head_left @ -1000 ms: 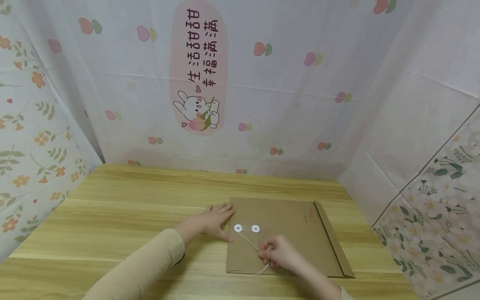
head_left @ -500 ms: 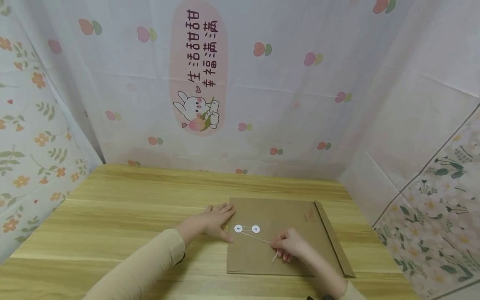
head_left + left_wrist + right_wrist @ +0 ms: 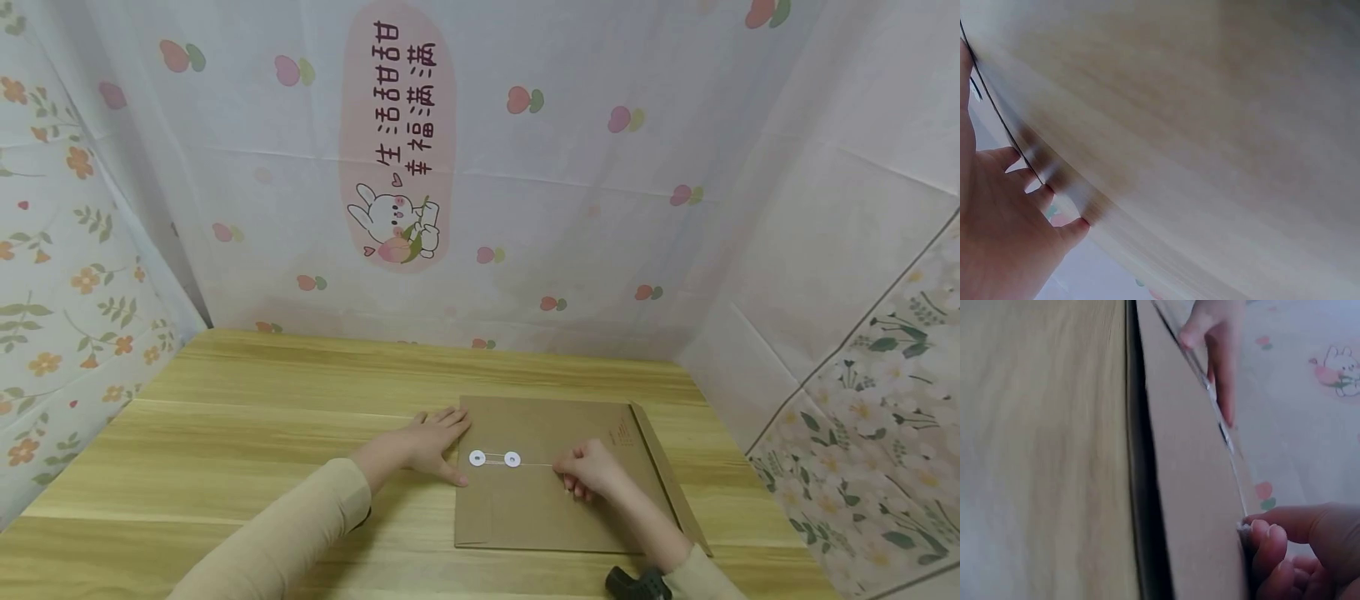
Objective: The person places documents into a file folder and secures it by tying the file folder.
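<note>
A brown kraft paper document envelope (image 3: pixel 525 517) lies flat on the wooden table, its two white round buttons (image 3: pixel 512 459) near the left edge with string wound between them. From the buttons a thin white string (image 3: pixel 536 464) runs taut to the right. My right hand (image 3: pixel 592 471) pinches that string between thumb and forefinger above the envelope; the right wrist view shows the string (image 3: pixel 1239 487) reaching the fingertips. My left hand (image 3: pixel 429 443) rests with spread fingers at the envelope's left edge. In the left wrist view the fingertips of my left hand (image 3: pixel 1016 219) touch the edge.
The wooden table (image 3: pixel 262 433) stretches to the left of the envelope. A patterned cloth (image 3: pixel 570 208) hangs behind it, with flowered cloths at both sides. A black device (image 3: pixel 637 583) sits at my right wrist by the front edge.
My right hand has moved right and away from me with the string, swinging it from slanting towards me to nearly level past the right button. The left hand stays in place.
</note>
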Motion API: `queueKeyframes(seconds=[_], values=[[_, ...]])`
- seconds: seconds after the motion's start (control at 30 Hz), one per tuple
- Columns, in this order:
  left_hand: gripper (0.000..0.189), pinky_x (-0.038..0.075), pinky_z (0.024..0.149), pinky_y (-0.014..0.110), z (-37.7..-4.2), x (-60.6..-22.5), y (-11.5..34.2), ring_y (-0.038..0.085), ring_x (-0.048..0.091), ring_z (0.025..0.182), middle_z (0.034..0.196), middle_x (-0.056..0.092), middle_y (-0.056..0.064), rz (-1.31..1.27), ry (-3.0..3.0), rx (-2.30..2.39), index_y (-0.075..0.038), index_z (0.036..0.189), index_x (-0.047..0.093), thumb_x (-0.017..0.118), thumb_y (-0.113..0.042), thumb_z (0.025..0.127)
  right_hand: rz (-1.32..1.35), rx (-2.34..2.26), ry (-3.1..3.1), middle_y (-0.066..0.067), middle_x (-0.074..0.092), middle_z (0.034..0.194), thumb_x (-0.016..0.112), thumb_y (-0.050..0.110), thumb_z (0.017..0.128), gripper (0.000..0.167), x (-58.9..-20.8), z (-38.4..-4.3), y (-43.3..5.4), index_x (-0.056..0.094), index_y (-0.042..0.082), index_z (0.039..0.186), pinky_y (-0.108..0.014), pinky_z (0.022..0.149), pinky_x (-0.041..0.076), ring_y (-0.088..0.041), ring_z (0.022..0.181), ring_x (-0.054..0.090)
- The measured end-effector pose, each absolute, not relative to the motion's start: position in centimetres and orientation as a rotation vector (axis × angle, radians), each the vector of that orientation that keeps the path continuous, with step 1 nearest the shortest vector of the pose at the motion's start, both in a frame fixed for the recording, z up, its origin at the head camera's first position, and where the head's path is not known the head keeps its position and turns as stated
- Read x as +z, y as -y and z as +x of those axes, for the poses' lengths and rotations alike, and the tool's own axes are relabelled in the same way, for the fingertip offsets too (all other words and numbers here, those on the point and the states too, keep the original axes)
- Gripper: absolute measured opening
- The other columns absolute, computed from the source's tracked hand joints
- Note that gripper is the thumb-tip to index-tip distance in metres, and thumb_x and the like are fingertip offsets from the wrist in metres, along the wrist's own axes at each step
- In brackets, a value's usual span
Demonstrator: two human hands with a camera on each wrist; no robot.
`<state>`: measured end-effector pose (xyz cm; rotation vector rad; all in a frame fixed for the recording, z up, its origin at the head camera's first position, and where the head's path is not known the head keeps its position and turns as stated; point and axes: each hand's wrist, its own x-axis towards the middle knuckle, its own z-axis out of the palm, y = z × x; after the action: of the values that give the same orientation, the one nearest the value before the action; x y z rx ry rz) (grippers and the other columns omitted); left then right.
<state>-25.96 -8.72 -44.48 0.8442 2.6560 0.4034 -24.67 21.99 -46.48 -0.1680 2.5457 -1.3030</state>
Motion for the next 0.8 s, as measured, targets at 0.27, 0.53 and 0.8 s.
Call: queueKeyframes(seconds=[0.27, 0.53, 0.8], values=[[0.102, 0.005, 0.112, 0.058, -26.0, -44.5, 8.7, 0.029, 0.005, 0.144, 0.159, 0.01, 0.011, 0.841, -2.651, 0.408, -0.006, 0.152, 0.022, 0.066, -0.061, 0.078, -0.262, -1.216, -2.706, 0.0, 0.053, 0.049, 0.063, 0.008, 0.087, 0.023, -46.8, -26.0, -21.5, 0.058, 0.005, 0.065, -0.019, 0.035, 0.035, -0.008, 0.037, 0.045], [0.102, 0.004, 0.112, 0.057, -26.0, -44.7, 8.7, 0.028, 0.005, 0.145, 0.159, 0.009, 0.01, 0.836, -2.646, 0.419, -0.007, 0.152, 0.022, 0.066, -0.061, 0.078, -0.578, -0.898, -2.96, 0.004, 0.048, 0.058, 0.064, 0.007, 0.09, 0.014, -47.3, -27.9, -20.5, 0.057, 0.008, 0.078, -0.023, 0.042, 0.037, -0.008, 0.047, 0.045], [0.102, 0.005, 0.112, 0.057, -26.1, -44.7, 8.6, 0.028, 0.005, 0.144, 0.159, 0.009, 0.01, 0.83, -2.656, 0.397, -0.007, 0.152, 0.021, 0.066, -0.062, 0.078, -0.871, -0.676, -3.013, 0.004, 0.052, 0.071, 0.063, 0.003, 0.09, 0.009, -47.2, -29.7, -20.3, 0.057, 0.006, 0.084, -0.028, 0.057, 0.043, -0.01, 0.063, 0.047]])
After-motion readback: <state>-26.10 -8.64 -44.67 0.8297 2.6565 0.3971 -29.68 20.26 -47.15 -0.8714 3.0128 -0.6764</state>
